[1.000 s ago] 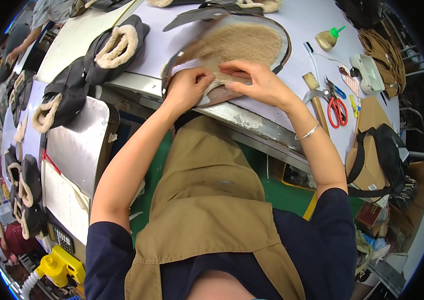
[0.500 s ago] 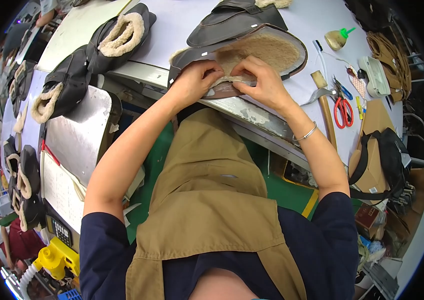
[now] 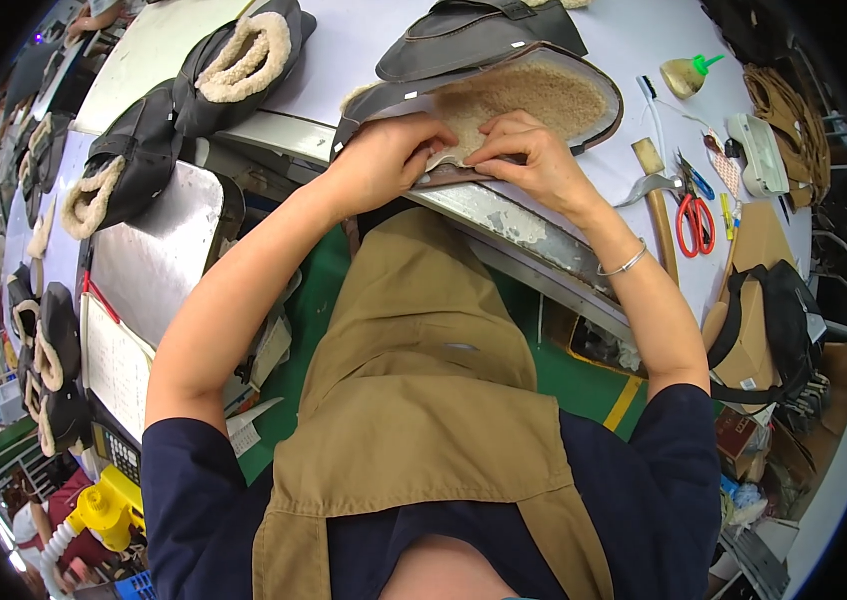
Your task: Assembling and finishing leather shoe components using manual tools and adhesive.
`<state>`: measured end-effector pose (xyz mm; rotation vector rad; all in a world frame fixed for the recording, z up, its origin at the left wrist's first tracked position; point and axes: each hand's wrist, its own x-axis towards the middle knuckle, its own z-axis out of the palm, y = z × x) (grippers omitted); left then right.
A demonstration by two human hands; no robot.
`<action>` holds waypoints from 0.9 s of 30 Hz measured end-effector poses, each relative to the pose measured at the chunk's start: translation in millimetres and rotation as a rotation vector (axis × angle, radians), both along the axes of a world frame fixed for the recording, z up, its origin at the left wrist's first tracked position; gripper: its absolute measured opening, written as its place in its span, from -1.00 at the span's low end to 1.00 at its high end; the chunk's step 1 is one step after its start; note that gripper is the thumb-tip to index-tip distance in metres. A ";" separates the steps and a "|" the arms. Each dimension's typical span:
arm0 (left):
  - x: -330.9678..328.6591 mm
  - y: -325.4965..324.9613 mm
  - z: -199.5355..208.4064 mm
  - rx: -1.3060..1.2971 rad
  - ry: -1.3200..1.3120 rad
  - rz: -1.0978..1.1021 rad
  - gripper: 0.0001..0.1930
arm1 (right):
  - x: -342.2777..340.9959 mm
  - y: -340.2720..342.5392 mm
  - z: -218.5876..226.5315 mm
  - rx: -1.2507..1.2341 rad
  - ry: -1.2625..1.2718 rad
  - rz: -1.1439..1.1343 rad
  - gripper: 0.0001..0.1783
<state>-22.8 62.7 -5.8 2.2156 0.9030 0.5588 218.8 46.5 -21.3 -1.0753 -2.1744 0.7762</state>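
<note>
A dark leather shoe upper with a cream fleece lining (image 3: 534,95) lies opened out at the table's near edge. My left hand (image 3: 379,165) is closed on the near edge of its lining, with thumb and fingers pinched together. Close beside it, my right hand (image 3: 539,165) pinches the same edge between thumb and fingertips. The fabric edge between the two hands is bunched up, and my fingers partly hide it. A second dark leather upper (image 3: 484,42) rests just behind.
Fleece-lined dark shoes (image 3: 229,75) lie at left, above a metal plate (image 3: 169,230) and a notebook (image 3: 114,355). At right are a brush (image 3: 651,95), a hammer (image 3: 659,225), red-handled scissors (image 3: 696,222), a green-tipped bottle (image 3: 682,78) and a black bag (image 3: 784,330).
My left hand has turned, its back now covering more of the upper's near edge. My right fingertips have shifted slightly along the lining's edge. The view has moved a little.
</note>
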 end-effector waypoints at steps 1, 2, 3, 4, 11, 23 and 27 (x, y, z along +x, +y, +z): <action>-1.0 -0.2 -0.5 -0.002 0.001 0.000 -0.76 | 0.3 -0.3 0.6 0.002 -0.005 0.004 -0.85; -1.9 -0.2 -1.2 0.084 0.033 -0.032 -0.73 | 0.8 -0.4 0.7 0.003 -0.009 0.008 -0.85; -1.9 -0.8 -0.6 0.170 0.065 -0.064 -0.71 | 1.9 0.2 0.0 0.001 -0.009 0.008 -0.85; -2.2 -1.8 0.0 0.168 0.066 -0.064 -0.71 | 3.4 1.1 -0.9 0.029 -0.025 0.016 -0.83; -8.8 -11.5 -1.7 0.314 0.112 -0.102 -0.54 | 6.9 0.3 2.1 0.090 -0.073 0.088 -0.75; -16.8 -22.2 4.1 0.407 0.299 -0.133 -0.35 | 2.4 -12.3 4.7 0.211 -0.178 0.122 -0.66; -16.9 -22.3 2.6 0.432 0.329 -0.141 -0.35 | 2.8 -12.8 4.0 0.181 -0.115 0.082 -0.69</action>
